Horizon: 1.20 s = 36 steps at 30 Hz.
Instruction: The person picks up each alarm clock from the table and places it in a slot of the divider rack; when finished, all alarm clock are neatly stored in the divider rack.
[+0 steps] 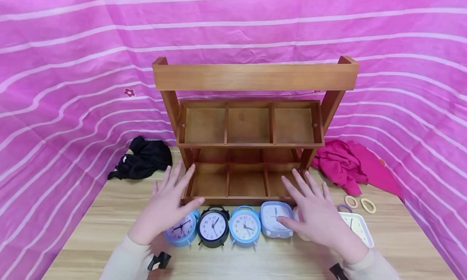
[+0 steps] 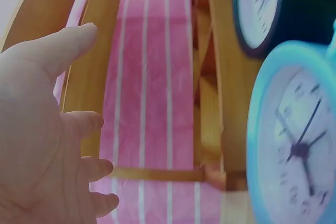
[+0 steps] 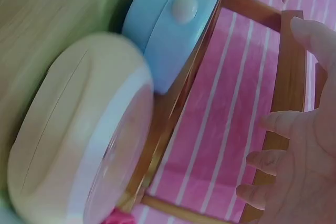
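Observation:
My left hand (image 1: 166,205) hovers with fingers spread over a blue round alarm clock (image 1: 181,229), partly covering it; nothing is in its grasp. Beside that clock stand a black alarm clock (image 1: 213,227) and a light blue one (image 1: 245,227). To their right is a periwinkle square clock (image 1: 276,215), its face crossed by the thumb of my right hand (image 1: 317,215), which is likewise spread and holds nothing. A cream rounded clock (image 3: 63,129) shows fully in the right wrist view but is mostly hidden by this hand from above. A white clock (image 1: 359,227) lies beyond the right wrist.
A two-tier wooden shelf (image 1: 255,77) with divided trays stands behind the clock row. Black cloth (image 1: 146,160) lies at left, magenta cloth (image 1: 346,166) at right. Several hair ties (image 1: 368,206) rest near the white clock. Pink striped fabric (image 1: 233,33) surrounds the wooden table (image 1: 84,247).

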Tool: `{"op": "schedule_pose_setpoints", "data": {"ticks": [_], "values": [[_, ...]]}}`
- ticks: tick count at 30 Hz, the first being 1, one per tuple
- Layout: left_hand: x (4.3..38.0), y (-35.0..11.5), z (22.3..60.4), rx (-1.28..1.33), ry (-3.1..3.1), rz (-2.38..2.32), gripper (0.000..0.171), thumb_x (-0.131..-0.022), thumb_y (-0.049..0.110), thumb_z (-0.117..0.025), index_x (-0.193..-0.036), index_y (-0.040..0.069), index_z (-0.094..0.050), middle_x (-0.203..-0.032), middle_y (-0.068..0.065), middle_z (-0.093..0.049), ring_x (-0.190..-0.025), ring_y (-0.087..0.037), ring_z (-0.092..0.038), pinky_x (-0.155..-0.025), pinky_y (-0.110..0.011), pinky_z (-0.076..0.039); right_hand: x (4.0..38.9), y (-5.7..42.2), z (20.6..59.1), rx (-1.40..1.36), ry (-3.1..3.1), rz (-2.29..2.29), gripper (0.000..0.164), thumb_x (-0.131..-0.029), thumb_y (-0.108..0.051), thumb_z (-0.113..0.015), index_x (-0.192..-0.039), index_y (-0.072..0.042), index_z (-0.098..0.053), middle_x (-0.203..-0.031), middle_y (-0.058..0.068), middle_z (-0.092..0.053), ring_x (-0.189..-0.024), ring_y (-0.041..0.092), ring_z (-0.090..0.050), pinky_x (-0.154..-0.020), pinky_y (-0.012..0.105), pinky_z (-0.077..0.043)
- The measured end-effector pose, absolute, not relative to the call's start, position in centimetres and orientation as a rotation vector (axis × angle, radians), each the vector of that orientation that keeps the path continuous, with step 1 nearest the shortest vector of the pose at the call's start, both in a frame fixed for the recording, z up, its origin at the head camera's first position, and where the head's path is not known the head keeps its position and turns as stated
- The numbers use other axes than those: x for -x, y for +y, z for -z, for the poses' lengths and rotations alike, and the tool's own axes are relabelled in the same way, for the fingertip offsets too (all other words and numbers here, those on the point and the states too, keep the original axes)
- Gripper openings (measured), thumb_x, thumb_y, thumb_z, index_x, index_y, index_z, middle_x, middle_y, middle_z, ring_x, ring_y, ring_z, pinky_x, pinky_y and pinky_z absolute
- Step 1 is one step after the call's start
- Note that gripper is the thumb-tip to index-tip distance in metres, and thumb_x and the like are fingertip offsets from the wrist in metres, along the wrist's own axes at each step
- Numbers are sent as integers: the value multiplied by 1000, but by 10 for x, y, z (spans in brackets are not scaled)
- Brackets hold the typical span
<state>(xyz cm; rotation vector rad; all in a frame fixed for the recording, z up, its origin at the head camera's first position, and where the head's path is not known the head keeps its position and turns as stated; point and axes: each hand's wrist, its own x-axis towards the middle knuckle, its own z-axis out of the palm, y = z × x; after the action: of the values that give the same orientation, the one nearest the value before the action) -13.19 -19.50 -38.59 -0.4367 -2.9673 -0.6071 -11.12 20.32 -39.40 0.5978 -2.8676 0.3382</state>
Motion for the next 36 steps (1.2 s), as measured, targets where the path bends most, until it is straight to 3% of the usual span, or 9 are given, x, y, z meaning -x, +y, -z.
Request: {"op": "schedule_pose_setpoints", "data": {"ticks": [6,10,15,23,30,36], "values": [[141,-216,379,416,-2927,769,93,-97,61,-64,-169,26,-16,-174,-17,-2,-157,-50,2,-109,-87,-5,120,182,392,-658,-2882,-346,98,-84,-70,-73,-165,-28,-34,-172,11,-23,-157,45,-15,-117,79,-10],[159,-233,380,522,-2827,1025,90,-102,44,-67,-170,20,-12,-175,-13,0,-159,-44,0,-116,-79,-10,126,170,391,-679,-2909,-387,99,-86,-75,-68,-166,-31,-31,-173,9,-22,-157,43,-16,-118,78,-10],[182,-251,381,604,-2665,1322,89,-104,23,-66,-169,27,-6,-175,-6,-6,-159,-38,-9,-121,-70,-17,136,155,395,-726,-2923,-454,102,-84,-75,-69,-166,-30,-30,-173,9,-21,-157,43,-17,-117,77,-16],[211,-256,375,605,-2612,1536,95,-105,20,-64,-168,34,6,-176,-1,-1,-160,-34,-6,-121,-69,-18,148,122,397,-830,-2904,-480,101,-85,-73,-71,-166,-28,-32,-171,11,-26,-158,41,-18,-122,70,-17],[242,-260,373,642,-2552,1702,99,-106,16,-61,-166,36,16,-175,-11,0,-159,-40,-8,-123,-64,-17,159,91,399,-941,-2983,-705,95,-88,-65,-72,-166,-27,-32,-171,10,-27,-158,39,-20,-123,67,-19],[252,-257,363,689,-2508,1729,103,-105,18,-64,-164,41,17,-175,-9,0,-160,-36,-9,-126,-59,-12,159,61,400,-1060,-2989,-684,96,-88,-64,-73,-166,-26,-32,-172,9,-25,-157,39,-21,-121,68,-24]]}}
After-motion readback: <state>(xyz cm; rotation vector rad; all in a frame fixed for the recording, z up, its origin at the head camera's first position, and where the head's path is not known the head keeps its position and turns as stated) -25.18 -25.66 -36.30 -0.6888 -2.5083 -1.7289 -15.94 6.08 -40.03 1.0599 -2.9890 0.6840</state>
